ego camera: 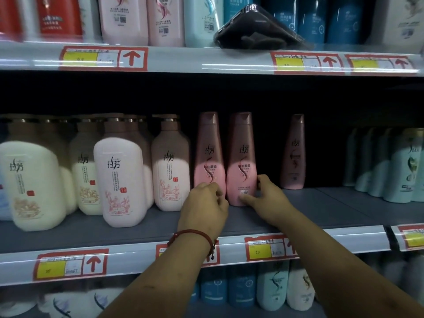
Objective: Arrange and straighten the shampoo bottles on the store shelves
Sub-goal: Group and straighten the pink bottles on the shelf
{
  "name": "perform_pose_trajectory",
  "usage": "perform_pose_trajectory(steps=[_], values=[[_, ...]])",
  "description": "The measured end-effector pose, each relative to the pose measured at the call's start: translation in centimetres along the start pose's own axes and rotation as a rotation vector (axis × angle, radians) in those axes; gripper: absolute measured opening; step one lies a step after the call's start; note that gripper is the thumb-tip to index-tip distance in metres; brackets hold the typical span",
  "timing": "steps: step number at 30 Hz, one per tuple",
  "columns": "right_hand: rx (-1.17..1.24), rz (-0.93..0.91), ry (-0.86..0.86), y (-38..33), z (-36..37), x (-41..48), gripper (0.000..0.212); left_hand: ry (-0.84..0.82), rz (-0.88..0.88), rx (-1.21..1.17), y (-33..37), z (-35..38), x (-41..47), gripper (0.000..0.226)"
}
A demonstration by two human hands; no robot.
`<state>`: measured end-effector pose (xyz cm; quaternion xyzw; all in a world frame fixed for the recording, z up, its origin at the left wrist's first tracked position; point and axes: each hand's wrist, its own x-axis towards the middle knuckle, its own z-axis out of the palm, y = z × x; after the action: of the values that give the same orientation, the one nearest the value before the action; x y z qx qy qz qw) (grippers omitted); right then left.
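Two tall pink shampoo bottles stand upright side by side on the middle shelf (pixel 321 216). My left hand (pixel 204 205) grips the base of the left pink bottle (pixel 208 157), its fingers curled against the bottle's lower front. My right hand (pixel 263 198) holds the base of the right pink bottle (pixel 241 159), thumb across the front label and fingers round the right side. A third pink bottle (pixel 293 154) stands alone further back to the right, apart from both hands.
White and pale pink pump bottles (pixel 121 180) crowd the shelf's left. Pale green bottles (pixel 399 171) stand at the right. A black wrapped package (pixel 257 28) lies on the upper shelf edge. Price tags (pixel 266 249) line the shelf rail. More bottles fill the lower shelf (pixel 270 288).
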<state>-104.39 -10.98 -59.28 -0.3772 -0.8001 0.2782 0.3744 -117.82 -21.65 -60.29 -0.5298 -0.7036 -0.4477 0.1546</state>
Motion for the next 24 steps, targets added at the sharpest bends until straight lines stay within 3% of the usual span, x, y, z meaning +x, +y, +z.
perform_pose_trajectory(steps=[8, 11, 14, 16, 20, 24], values=[[0.039, 0.035, -0.01, 0.1, 0.0, 0.1, 0.051, -0.018, -0.083, -0.086, -0.2, -0.1, 0.1, 0.004], [0.122, 0.077, -0.033, -0.1, -0.3, 0.0, 0.058, -0.014, -0.017, -0.078, 0.2, -0.4, -0.2, 0.004], [0.45, 0.19, -0.012, -0.1, -1.9, 0.0, 0.054, -0.055, 0.174, 0.086, 1.7, -0.6, -0.4, 0.008], [0.68, 0.319, 0.044, 0.6, -3.8, 0.0, 0.042, -0.147, 0.199, 0.025, 3.6, -0.2, -0.4, 0.011], [0.94, 0.417, 0.168, 4.0, -7.4, 1.3, 0.047, -0.449, -0.07, -0.362, 9.2, 2.6, 0.7, 0.029], [0.976, 0.461, 0.22, 7.0, -9.6, 3.3, 0.069, -0.529, -0.383, -0.578, 11.2, 8.1, 4.3, 0.072]])
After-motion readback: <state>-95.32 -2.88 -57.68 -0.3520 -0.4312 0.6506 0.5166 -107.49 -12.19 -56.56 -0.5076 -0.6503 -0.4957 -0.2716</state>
